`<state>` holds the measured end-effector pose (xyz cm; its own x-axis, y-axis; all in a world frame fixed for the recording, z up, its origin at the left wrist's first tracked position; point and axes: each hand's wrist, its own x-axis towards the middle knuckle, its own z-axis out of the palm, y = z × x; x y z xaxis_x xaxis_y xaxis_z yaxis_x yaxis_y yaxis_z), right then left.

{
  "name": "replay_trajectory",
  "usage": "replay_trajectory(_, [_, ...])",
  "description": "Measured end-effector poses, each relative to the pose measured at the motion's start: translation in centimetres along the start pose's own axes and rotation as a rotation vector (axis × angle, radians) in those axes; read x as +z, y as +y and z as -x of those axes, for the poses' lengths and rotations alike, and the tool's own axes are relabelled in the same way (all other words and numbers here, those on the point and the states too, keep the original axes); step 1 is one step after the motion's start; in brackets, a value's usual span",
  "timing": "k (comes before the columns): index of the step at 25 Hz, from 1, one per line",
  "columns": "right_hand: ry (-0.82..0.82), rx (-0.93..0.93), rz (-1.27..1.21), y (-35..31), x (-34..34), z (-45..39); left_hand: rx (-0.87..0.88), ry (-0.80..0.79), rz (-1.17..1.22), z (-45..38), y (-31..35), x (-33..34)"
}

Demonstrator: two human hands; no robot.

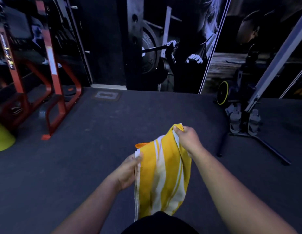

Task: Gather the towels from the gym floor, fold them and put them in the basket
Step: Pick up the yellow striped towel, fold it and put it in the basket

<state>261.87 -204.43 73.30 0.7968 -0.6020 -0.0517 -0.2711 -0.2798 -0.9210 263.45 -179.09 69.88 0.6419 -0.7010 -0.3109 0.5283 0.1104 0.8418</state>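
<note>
- Head view, looking down past both forearms at a dark gym floor (96, 149).
- Yellow-and-white striped towel (163, 174) is held up in front of the person, hanging lengthwise, its lower end dropping behind dark clothing at the bottom edge of the frame.
- Right hand (189, 141) is raised higher and further out, fingers curled tight round the towel's top corner, the cloth bunched in the grip.
- Left hand (128, 171) is lower and nearer, thumb on top, pinching the towel's left edge where a white border shows.
- Cloth between the two hands slopes up from left to right and sags loosely below them.
- A small orange thing (141, 145) peeks out just behind the towel's upper left edge; too little shows to say what it is.
- Red steel frame (54, 98) of a gym machine stands on the floor at far left, its foot plate flat on the floor.
- Yellow-green cone (1, 139) sits at the left edge, near the red frame's base.
- Black stand (258, 139) with splayed legs is at right, two grey kettlebells (243, 124) side by side at its foot.
- Wheel with a yellow rim (222, 93) sits further back right, against the wall.
- Wall mural (172, 48) of a person lifting a barbell covers the back wall.
- No basket in this view.
</note>
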Motion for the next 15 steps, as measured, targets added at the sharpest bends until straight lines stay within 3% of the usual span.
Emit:
replay_trajectory(2, [-0.039,0.089,0.189,0.6,-1.2,-0.7,0.042,0.082,-0.236,-0.4,0.3,-0.4])
replay_trajectory(4, [-0.058,0.22,0.153,0.7,-3.2,-2.0,0.062,0.222,-0.242,-0.9,1.5,-1.3])
replay_trajectory(6, [-0.092,0.359,-0.276,0.0,-5.7,-2.2,0.126,0.31,-0.195,-1.2,3.3,-2.1])
replay_trajectory(8, [-0.169,0.275,-0.845,0.1,-7.8,-1.7,0.173,0.351,-0.147,-1.4,5.0,-2.0])
replay_trajectory(9, [-0.254,0.176,-0.967,0.8,-8.1,-1.0,0.188,0.337,-0.081,-1.6,5.9,-1.6])
replay_trajectory(10, [-0.36,0.129,-0.929,1.4,-7.8,0.4,0.205,0.324,-0.003,-2.0,7.0,-1.2])
replay_trajectory(12, [-0.489,0.167,-0.575,3.3,-5.8,3.5,0.206,0.294,0.134,-2.7,9.6,-0.7])
replay_trajectory(13, [-0.504,0.168,-0.435,4.3,-4.8,4.2,0.19,0.25,0.16,-3.0,10.5,-0.9])
replay_trajectory(15, [-0.372,0.087,-0.423,5.1,-3.5,4.1,0.098,0.144,0.037,-3.1,9.8,-2.3])
